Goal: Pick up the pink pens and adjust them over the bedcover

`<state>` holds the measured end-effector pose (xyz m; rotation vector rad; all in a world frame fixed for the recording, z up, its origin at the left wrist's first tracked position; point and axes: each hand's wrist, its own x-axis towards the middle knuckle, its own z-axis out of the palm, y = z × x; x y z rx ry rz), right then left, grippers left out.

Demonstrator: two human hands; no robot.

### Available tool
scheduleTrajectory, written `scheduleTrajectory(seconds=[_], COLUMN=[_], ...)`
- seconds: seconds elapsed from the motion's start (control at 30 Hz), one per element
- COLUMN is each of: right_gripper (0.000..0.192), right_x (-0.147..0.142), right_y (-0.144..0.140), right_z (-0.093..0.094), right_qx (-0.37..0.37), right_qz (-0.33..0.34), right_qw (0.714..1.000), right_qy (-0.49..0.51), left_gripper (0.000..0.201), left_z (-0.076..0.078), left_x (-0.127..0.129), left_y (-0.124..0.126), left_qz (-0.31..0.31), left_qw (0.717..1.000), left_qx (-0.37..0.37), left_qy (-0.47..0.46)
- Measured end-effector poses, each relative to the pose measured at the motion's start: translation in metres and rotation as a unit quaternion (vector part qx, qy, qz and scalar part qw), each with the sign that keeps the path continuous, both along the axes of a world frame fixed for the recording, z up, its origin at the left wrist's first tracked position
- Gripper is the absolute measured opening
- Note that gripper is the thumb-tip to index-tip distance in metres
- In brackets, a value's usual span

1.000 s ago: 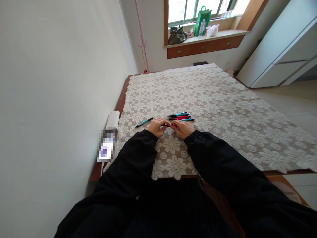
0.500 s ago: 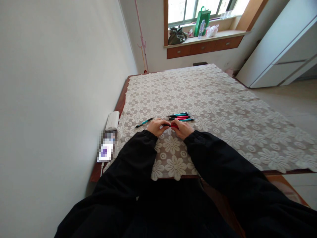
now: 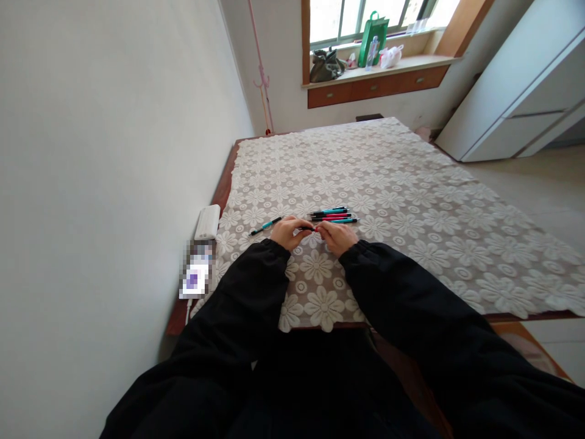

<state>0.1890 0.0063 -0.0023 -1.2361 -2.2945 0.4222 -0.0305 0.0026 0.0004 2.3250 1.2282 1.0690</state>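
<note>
Near the table's front edge, my left hand [image 3: 287,233] is closed, its thumb and fingers pinching the black end of a red-and-black pen [image 3: 308,228]. Facing it, my right hand [image 3: 338,236] pinches the red part of that pen, and its fingers hide most of the red. Whether the pen is in one piece cannot be made out. Just beyond my hands, several pens [image 3: 329,217] in turquoise, red and black lie side by side. A single turquoise-and-black pen [image 3: 265,226] rests at a slant to the left of my left hand.
A flower-patterned lace cloth [image 3: 320,164] covers the table. By the wall at the left edge are a white power bank [image 3: 208,222] and a blurred phone [image 3: 197,271] with a cable. A green bag [image 3: 373,39] stands on the windowsill.
The right fingers have shifted slightly over the pen, and less of its red part shows. Both hands stay in nearly the same spot; the pens on the table have not moved.
</note>
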Motion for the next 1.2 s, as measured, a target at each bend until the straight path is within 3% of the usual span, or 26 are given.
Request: scheduleTrajectory(seconds=[0.7,0.83,1.0,1.2], right_gripper=[0.032,0.025,0.034,0.025], right_x=[-0.0001,-0.0005,-0.0017,-0.0007], right_y=[0.0016,0.0015,0.0018,0.0009], right_z=[0.0022,0.0031,0.0040,0.0043], right_qx=[0.031,0.033,0.021,0.034], right_qz=[-0.023,-0.010,-0.012,0.001], right_qw=[0.998,0.999,0.996,0.999], right_qy=[-0.039,-0.018,-0.087,0.007], left_gripper=[0.014,0.015,0.012,0.015], left_z=[-0.0037,-0.0061,-0.0052,-0.0019], left_x=[0.0000,-0.0004,0.0012,0.0016], left_y=[0.0018,0.0035,0.0032,0.0022], left_qz=[-0.001,0.000,0.001,0.030], left_qw=[1.000,0.999,0.999,0.996], left_qx=[-0.016,-0.011,-0.018,-0.050], left_qy=[-0.013,-0.044,-0.044,-0.062])
